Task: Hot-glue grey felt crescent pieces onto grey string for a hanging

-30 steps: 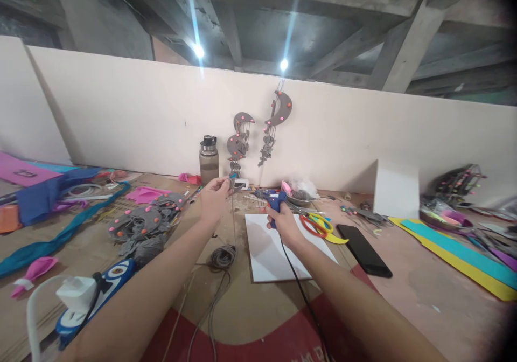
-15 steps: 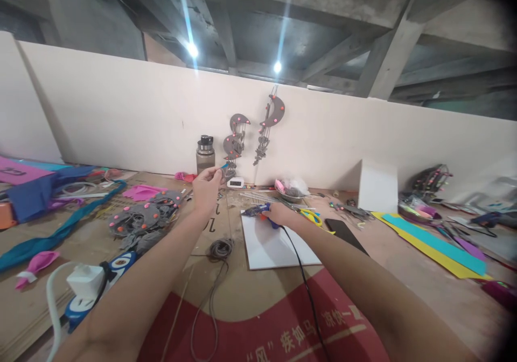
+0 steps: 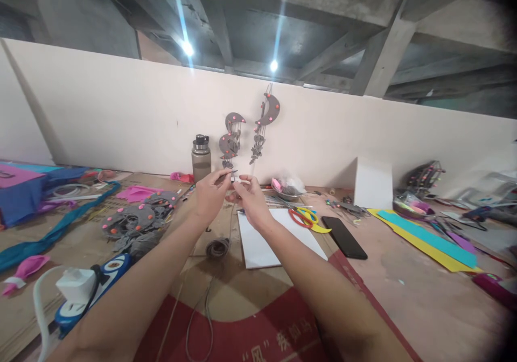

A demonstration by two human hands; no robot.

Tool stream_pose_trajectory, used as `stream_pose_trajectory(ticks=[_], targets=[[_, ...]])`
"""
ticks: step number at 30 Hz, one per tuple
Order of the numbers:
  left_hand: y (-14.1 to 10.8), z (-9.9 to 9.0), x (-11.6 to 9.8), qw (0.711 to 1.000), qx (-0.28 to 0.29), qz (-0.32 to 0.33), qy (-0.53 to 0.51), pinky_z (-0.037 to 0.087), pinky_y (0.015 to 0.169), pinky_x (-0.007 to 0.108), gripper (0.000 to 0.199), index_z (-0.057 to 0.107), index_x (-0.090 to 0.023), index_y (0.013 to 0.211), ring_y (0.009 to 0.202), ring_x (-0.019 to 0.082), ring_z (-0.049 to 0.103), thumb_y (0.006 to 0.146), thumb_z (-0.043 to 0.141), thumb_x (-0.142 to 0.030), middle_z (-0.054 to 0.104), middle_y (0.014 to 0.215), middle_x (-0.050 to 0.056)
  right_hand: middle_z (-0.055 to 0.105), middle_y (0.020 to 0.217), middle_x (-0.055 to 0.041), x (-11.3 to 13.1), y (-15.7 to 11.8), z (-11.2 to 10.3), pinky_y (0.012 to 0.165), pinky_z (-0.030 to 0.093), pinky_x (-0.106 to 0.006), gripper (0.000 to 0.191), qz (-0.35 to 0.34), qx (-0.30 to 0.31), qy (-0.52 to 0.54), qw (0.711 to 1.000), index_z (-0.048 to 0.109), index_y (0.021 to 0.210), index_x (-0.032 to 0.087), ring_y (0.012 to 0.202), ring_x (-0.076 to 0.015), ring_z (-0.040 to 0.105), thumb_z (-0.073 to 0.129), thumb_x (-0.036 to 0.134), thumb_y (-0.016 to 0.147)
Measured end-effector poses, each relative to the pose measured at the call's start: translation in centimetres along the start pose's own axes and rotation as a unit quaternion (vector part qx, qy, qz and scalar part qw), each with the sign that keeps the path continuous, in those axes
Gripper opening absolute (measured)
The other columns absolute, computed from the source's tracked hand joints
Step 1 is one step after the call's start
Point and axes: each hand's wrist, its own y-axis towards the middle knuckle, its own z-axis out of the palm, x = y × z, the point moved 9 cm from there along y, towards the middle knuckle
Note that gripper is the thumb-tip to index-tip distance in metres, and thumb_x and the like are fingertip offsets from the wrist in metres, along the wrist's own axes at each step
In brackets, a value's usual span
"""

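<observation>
My left hand (image 3: 212, 194) is raised over the cardboard, its fingers pinched around something small and dark that I cannot make out. Close beside it on the right, my right hand (image 3: 250, 197) has its fingertips drawn together near the same spot; what lies between them is too small to tell. Below the hands a coil of grey cord (image 3: 218, 248) rests on the cardboard, with a loose loop trailing toward me. A white board (image 3: 264, 246) lies flat under my right wrist. Red scissors (image 3: 301, 219) and yellow scissors (image 3: 309, 215) lie at its upper right edge.
A bottle (image 3: 201, 160) stands by the wall, left of hanging grey crescents (image 3: 270, 110). More grey pieces with pink dots (image 3: 135, 219) and a power strip (image 3: 109, 276) lie left. On the right are a black phone (image 3: 344, 237) and yellow and blue sheets (image 3: 428, 238).
My right hand has let go of the blue glue gun, which is out of sight, and moved left and up to my left hand. The view has shifted slightly.
</observation>
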Motion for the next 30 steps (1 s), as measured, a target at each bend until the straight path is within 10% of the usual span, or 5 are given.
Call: stream_pose_trajectory(ticks=[5,11,30], targets=[[-0.5,1.6,1.3,0.996,0.042,-0.069,-0.045,0.050,0.086,0.031,0.025,0.078,-0.021,0.096,0.089,0.021,0.068,0.082,0.066,-0.038,0.077,0.095,0.005,0.054,0.077,0.0038,-0.1,0.3,-2.1,0.048,0.037,-0.019,0.028,-0.017,-0.056,-0.028,0.998,0.057,0.090,0.021,0.059,-0.0085,0.044,0.064,0.045,0.077],[-1.7,4.1,3.5,0.961,0.085,-0.189,-0.182,0.055,0.088,0.036,0.033,0.078,-0.017,0.091,0.089,0.021,0.068,0.073,0.077,-0.044,0.076,0.097,0.007,0.058,0.076,0.0025,0.9,0.5,-4.4,0.063,0.041,-0.024,0.023,-0.080,-0.093,-0.138,0.983,0.062,0.088,0.019,0.068,-0.0119,0.048,0.060,0.041,0.080],[-3.5,5.7,4.3,0.929,0.082,-0.268,-0.240,0.056,0.090,0.040,0.028,0.073,-0.016,0.083,0.089,0.020,0.067,0.067,0.080,-0.038,0.073,0.095,0.006,0.062,0.083,-0.0020,1.8,0.2,-6.3,0.076,0.043,-0.030,0.013,-0.128,-0.147,-0.271,0.943,0.064,0.089,0.019,0.075,-0.0163,0.052,0.057,0.029,0.085]])
